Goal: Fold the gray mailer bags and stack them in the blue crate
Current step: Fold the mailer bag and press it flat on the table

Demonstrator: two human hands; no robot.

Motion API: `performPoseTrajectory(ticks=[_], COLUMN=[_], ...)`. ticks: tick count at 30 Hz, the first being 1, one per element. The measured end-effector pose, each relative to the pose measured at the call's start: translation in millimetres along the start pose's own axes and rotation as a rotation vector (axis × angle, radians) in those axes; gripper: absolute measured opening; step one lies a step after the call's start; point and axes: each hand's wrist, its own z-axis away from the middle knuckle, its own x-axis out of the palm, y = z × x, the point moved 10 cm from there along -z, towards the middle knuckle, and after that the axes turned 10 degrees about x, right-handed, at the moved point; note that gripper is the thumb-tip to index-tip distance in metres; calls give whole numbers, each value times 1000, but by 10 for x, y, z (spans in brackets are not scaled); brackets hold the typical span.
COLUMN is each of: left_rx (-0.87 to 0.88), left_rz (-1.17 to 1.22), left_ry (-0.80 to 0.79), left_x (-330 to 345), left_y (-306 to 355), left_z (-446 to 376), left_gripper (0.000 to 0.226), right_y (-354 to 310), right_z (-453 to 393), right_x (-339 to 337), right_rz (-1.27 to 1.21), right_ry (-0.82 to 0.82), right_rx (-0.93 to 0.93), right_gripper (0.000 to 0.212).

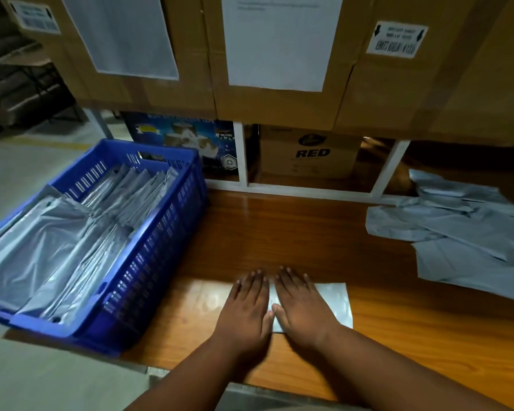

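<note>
Pressing flat with both palms, the left hand point(247, 307) and right hand point(303, 304) lie side by side on a gray mailer bag point(336, 301) at six o'clock on the tabletop point(294, 232), probably to set a crease. All fingers point(291, 277) are straight and spread, gripping nothing; the bag lies under them, jutting toward three o'clock. The blue crate point(149, 262), at nine o'clock, holds folded bags within easy reach. Unfolded bags point(463, 232) wait at two o'clock.
</note>
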Motion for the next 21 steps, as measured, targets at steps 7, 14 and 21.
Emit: performPoseTrajectory(ticks=[7,14,21], left_rx=[6,3,-10], left_rz=[10,-7,-25], left_ry=[-7,-35,-92], left_x=[7,29,-33], left_y=[17,32,48], left_z=[-8,-27,-20], left_gripper=[73,74,75], right_y=[9,27,25], right_z=[-4,-35,-17], right_x=[89,135,43], right_rz=[32,44,6], right_ry=[59,40,1], right_rx=[19,26,23], right_gripper=[74,74,74])
